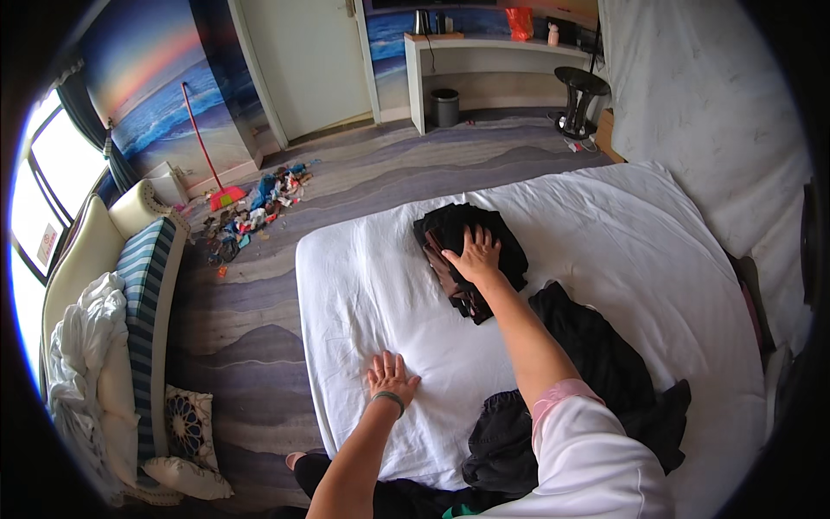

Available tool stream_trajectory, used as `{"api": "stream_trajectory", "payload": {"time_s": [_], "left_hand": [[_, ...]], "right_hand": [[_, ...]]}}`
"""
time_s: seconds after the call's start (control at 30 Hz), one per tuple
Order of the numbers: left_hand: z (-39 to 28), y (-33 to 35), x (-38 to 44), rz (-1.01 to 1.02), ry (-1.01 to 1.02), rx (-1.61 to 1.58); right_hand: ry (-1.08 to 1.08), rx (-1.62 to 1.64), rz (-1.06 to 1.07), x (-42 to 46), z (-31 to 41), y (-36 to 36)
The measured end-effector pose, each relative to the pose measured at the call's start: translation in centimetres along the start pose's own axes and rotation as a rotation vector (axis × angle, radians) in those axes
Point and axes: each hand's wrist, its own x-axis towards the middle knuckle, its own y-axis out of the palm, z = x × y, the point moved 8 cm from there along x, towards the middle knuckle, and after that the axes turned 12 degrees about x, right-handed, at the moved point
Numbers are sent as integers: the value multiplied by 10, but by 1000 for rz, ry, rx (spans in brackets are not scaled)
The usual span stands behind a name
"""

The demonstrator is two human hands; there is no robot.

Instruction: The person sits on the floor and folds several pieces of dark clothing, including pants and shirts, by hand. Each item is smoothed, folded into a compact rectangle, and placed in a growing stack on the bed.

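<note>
A bed with a white sheet [363, 292] lies before me. My right hand [476, 254], fingers spread, rests flat on a stack of folded black and dark brown clothes [509, 240] towards the bed's far side. My left hand [392, 378], with a green band at the wrist, presses flat on the sheet near the left edge. Loose black garments [596, 344] lie on the bed to the right of my right forearm, partly hidden by it. Another crumpled black garment [499, 441] lies closer to me, beside my right sleeve.
At left stands a cream sofa with a striped seat [139, 279], holding white bedding [84, 357]; patterned cushions [188, 422] lie beside it. A heap of litter [259, 207] and a red broom [225, 196] are on the floor. A bin [445, 109] and a black stool [577, 97] stand beyond the bed.
</note>
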Motion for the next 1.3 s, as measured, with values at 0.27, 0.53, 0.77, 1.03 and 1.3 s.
{"api": "stream_trajectory", "payload": {"time_s": [0.27,0.53,0.77,1.03,1.3], "left_hand": [[17,24,-58,-117,10,-11],[38,72,-158,-250,60,-32],[46,88,-213,-127,98,-30],[51,88,-224,-168,127,-18],[50,86,-227,-243,155,-85]], "right_hand": [[-348,107,90,-186,28,20],[-320,405,468,-339,14,7],[-18,-143,65,-369,-79,-126],[62,-30,220,-396,-72,-118],[-268,251,268,-442,57,-129]]}}
